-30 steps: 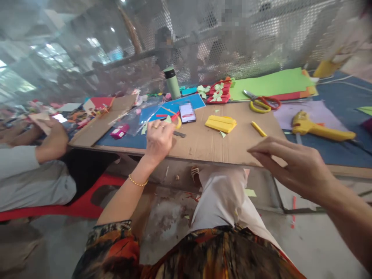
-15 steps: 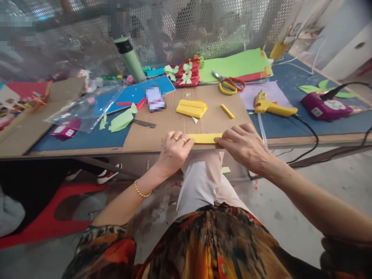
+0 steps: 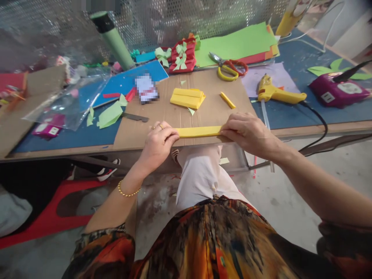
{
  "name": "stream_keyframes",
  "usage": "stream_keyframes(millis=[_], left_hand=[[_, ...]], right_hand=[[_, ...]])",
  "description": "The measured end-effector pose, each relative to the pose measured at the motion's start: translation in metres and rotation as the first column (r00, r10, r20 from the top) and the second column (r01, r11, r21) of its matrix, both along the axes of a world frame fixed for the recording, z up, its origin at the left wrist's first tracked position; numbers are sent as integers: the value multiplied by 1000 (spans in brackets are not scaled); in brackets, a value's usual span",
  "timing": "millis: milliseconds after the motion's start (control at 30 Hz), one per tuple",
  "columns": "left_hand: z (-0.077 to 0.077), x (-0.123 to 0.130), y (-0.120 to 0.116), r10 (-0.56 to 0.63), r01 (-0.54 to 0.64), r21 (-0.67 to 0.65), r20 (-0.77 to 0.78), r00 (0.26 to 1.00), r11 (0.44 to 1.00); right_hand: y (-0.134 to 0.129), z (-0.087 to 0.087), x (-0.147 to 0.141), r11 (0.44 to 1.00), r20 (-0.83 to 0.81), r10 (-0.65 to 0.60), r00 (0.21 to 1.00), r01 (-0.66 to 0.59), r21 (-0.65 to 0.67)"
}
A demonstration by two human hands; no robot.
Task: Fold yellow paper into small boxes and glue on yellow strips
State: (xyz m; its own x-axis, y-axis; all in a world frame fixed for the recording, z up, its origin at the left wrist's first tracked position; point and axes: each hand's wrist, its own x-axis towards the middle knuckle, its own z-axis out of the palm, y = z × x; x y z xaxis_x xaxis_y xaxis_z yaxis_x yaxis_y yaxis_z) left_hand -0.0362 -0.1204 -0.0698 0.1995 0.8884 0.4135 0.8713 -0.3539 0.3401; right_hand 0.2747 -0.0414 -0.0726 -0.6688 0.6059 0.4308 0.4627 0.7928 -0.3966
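Note:
A narrow folded yellow paper strip (image 3: 199,132) lies level across the near edge of a brown cardboard sheet (image 3: 130,133). My left hand (image 3: 159,145) pinches its left end between thumb and fingers. At the right end, my right hand (image 3: 248,131) grips the strip with bent fingers. Just beyond the strip rests a stack of folded yellow paper (image 3: 187,98), and right of that a small rolled yellow piece (image 3: 227,100). A dark flat blade (image 3: 135,116) is on the cardboard beyond my left hand.
Scissors (image 3: 228,71) and green sheets (image 3: 232,40) lie at the back. A yellow glue gun (image 3: 279,93) with a cable is at right, near a purple box (image 3: 337,89). A green bottle (image 3: 116,44) stands back left. Another person's shoe (image 3: 109,170) shows below the table.
My hands have moved apart, baring more of the yellow strip between them. The view has shifted, so the tabletop things appear higher in the picture.

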Motion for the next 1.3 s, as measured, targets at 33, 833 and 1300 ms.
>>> stream_keyframes(millis=[33, 833, 1300], left_hand=[[2, 0, 2, 7, -8, -42, -7, 1000, 999], [66, 21, 29, 45, -140, -589, -173, 984, 796], [55, 21, 17, 110, -212, -406, -260, 959, 889]], right_hand=[[1, 1, -1, 999, 5, -15, 1000, 15, -38], [6, 44, -24, 907, 423, -188, 886, 322, -272], [10, 31, -10, 904, 339, -231, 912, 330, -272]])
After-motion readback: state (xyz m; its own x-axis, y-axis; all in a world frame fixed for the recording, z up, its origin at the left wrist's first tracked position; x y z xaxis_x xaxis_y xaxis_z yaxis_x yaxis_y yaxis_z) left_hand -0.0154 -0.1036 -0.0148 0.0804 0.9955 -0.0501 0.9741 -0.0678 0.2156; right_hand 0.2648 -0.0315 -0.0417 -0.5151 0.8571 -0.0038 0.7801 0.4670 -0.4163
